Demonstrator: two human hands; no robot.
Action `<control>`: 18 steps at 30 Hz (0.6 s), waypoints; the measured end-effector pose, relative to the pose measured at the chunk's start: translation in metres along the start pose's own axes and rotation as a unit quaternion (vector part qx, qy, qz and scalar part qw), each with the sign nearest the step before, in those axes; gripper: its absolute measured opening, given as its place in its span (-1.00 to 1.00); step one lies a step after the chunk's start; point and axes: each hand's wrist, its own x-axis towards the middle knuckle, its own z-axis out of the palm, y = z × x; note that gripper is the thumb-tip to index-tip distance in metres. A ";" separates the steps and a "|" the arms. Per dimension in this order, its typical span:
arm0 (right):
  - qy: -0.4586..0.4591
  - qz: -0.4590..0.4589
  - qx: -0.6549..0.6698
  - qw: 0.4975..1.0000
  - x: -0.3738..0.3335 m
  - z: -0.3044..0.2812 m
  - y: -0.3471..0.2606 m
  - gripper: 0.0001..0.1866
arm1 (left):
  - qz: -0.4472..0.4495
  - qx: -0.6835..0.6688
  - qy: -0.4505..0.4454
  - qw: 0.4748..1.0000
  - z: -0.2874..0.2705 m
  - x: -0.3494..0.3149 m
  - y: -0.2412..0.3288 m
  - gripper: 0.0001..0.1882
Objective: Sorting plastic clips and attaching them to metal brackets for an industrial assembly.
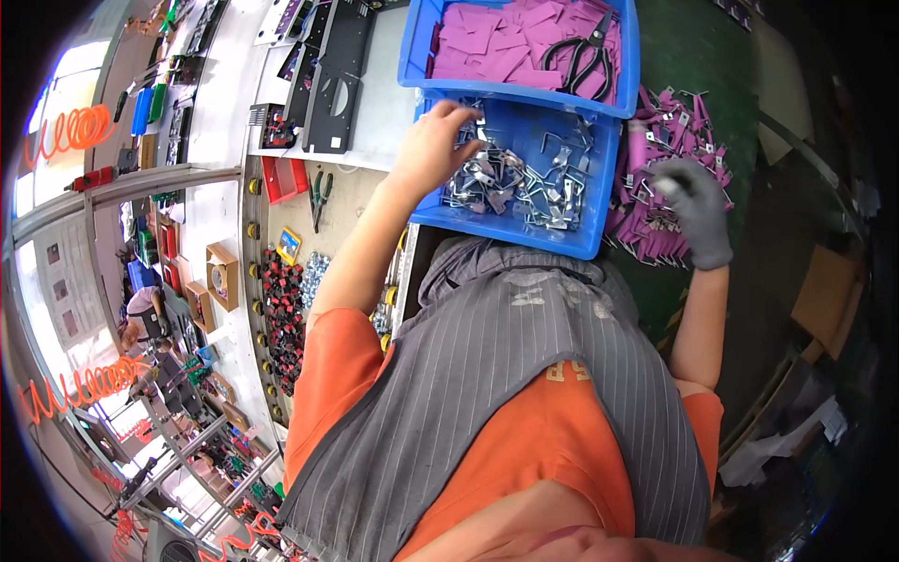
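Note:
My bare left hand (433, 148) is over the left side of a blue bin (552, 242) of bent metal pieces (501, 178). Its thumb and forefinger are apart, and I see nothing held between them. My right hand (698, 208), in a grey glove, hovers above a pile of metal pieces with purple covers (660, 234) to the right of the bin. Its fingers curl loosely, with a gap at the thumb. A blurred purple-covered piece (638, 145) shows just left of the glove, apart from it.
A second blue bin (412, 47) behind holds flat purple sleeves (501, 47) and black-handled pliers (590, 66). On the bench at left are a red tray (284, 180), another pair of pliers (320, 199) and many small red-and-black parts (283, 309). Cardboard (829, 295) stands far right.

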 end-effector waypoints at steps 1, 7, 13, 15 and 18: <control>0.052 -0.012 -0.033 0.998 0.001 -0.008 0.012 -0.81 | -0.016 0.025 -0.063 0.998 0.009 0.000 -0.011 -0.69; 0.223 0.077 -0.051 0.971 0.018 -0.031 0.053 -0.70 | 0.070 0.139 -0.136 0.978 0.083 0.012 -0.027 -0.72; 0.158 -0.004 -0.037 0.987 0.012 0.006 0.048 -0.66 | 0.056 0.237 -0.193 0.950 0.099 0.030 -0.036 -0.76; 0.131 -0.021 -0.011 0.991 0.007 0.024 0.043 -0.67 | 0.047 0.235 -0.201 0.950 0.090 0.028 -0.035 -0.80; 0.027 0.023 0.036 0.999 0.000 0.047 0.031 -0.71 | 0.089 0.154 -0.019 0.984 0.065 0.011 -0.030 -0.83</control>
